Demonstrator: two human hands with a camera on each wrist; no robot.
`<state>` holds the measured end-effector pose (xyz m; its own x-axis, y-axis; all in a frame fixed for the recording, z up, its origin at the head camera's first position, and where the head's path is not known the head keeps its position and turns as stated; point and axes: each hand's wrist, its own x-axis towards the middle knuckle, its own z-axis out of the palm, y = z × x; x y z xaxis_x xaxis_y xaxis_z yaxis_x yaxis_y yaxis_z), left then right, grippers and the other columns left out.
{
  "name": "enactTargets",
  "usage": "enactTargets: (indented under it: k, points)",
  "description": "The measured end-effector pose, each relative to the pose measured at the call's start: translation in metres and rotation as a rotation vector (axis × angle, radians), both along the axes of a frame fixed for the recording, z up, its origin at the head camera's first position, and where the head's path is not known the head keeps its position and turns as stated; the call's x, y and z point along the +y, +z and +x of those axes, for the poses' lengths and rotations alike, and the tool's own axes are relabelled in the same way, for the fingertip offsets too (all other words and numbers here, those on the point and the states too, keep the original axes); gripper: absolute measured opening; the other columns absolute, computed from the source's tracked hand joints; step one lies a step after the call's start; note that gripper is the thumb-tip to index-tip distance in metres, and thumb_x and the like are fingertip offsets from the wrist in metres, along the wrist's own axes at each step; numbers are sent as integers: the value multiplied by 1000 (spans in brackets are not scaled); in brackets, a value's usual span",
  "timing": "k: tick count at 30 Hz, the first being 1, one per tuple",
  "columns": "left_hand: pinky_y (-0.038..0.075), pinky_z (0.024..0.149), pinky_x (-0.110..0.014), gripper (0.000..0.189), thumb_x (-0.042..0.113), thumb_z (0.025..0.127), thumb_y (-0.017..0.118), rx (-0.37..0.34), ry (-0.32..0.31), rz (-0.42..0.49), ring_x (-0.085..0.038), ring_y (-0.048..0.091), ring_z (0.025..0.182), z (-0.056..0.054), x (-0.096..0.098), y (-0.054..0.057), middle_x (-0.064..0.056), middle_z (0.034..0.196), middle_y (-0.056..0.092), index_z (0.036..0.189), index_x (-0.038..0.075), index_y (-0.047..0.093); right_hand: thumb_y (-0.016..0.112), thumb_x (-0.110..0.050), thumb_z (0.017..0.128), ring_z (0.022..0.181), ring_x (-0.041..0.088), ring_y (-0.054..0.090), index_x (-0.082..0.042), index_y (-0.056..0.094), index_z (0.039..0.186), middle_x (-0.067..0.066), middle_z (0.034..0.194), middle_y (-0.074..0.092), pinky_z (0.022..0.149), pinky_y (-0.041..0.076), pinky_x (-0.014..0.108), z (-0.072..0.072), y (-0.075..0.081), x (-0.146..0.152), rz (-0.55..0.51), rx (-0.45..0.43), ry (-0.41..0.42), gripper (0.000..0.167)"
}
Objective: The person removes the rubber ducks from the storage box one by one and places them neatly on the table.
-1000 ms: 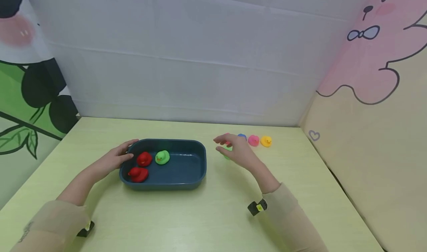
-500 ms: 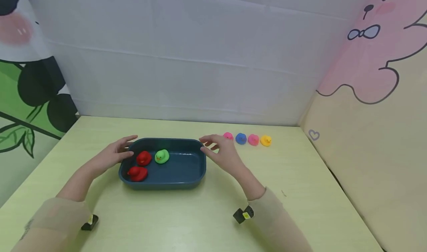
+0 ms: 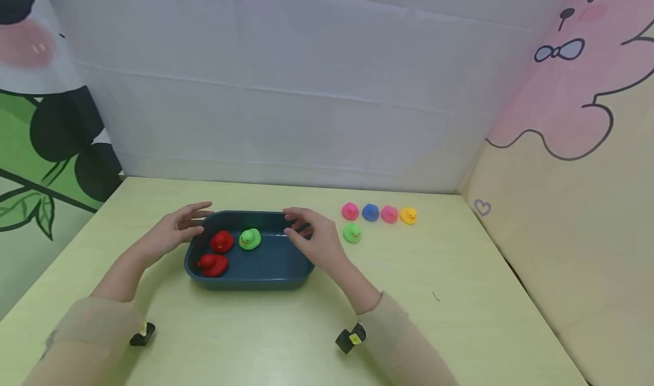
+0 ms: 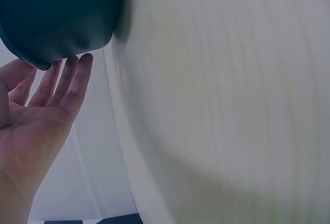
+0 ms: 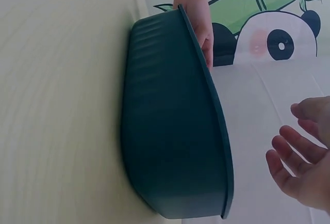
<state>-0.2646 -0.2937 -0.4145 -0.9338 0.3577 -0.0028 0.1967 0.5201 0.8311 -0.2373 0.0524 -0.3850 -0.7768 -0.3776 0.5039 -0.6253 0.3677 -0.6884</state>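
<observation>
A dark blue rectangular tub (image 3: 255, 284) stands on the table in the head view. Two red rubber ducks, one at the back (image 3: 222, 242) and one in front (image 3: 213, 265), lie at its left end beside a light green duck (image 3: 250, 239). My left hand (image 3: 171, 235) is at the tub's left end; in the left wrist view its fingers (image 4: 75, 87) extend along the outer wall, fingertips at or very near it. Above the tub's right end hovers my right hand (image 3: 319, 241), fingers loosely bent. The right wrist view shows nothing between those fingers (image 5: 294, 154).
Right of the tub, a row of small ducks stands near the table's back: pink (image 3: 349, 210), blue (image 3: 370, 212), another pink (image 3: 389, 214) and yellow (image 3: 408, 215). A green duck (image 3: 352, 233) sits in front of them. Behind the table rises a white cloth wall (image 3: 286, 130).
My right hand has moved left, from over the loose ducks to above the tub's right end, uncovering the green and blue ducks. The left hand stays by the tub's left end.
</observation>
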Motion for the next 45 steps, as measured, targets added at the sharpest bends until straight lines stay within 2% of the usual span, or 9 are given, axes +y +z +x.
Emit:
enactTargets:
  k: [3,8,12,19,23,29,35,39,45]
  points:
    - [52,88,-38,58,20,99,49,-28,-6,11,-45,37,130,-1,-2,0,-23,148,32,151,16,23,67,-10,87,92,20,63,-9,61,122,8,110,67,76,56,36,1,-5,-8,-14,9,19,35]
    - [50,89,-49,59,25,99,48,-69,-20,16,-46,34,132,-1,-4,-1,-24,150,28,151,17,21,66,-12,89,95,24,62,-10,61,122,5,112,67,79,55,33,1,-13,-20,10,10,33,34]
    - [50,89,-49,60,27,99,48,-89,-22,10,-47,36,130,-1,-5,-1,-23,151,26,151,19,20,66,-14,89,97,23,63,-11,60,124,4,115,66,80,54,29,0,-20,-29,42,-4,43,36]
    - [49,91,-49,59,30,99,48,-120,-8,2,-45,39,128,-1,-5,0,-22,152,24,151,18,22,68,-15,88,97,19,60,-11,59,126,2,119,64,78,54,30,-7,-30,-41,78,-16,62,39]
    - [47,93,-51,58,29,99,47,-137,-7,7,-45,37,130,1,-5,1,-21,152,24,151,16,24,67,-15,88,97,17,61,-13,60,125,0,120,64,77,53,24,-11,-33,-48,101,-33,49,38]
    - [48,93,-51,57,30,99,47,-150,-3,13,-44,35,131,2,-4,1,-21,153,24,150,15,25,67,-14,88,96,20,60,-13,59,127,2,122,63,73,50,15,-18,-34,-58,142,-104,44,40]
    - [48,92,-50,58,31,99,47,-162,2,24,-44,36,131,2,-5,0,-21,153,23,150,16,25,67,-16,89,101,22,61,-13,58,129,2,124,61,84,51,24,-26,-37,-64,248,-127,57,41]
    - [49,92,-49,57,30,99,48,-166,7,29,-44,37,130,1,-5,-1,-21,152,24,150,15,26,67,-19,88,104,22,59,-13,57,130,3,126,60,83,48,19,-32,-37,-66,333,-141,77,44]
    - [48,93,-49,58,31,99,48,-175,11,34,-44,36,131,1,-5,-2,-21,153,24,150,15,26,68,-21,88,121,15,51,-15,55,133,1,131,57,100,41,22,-39,-34,-71,520,-110,115,47]
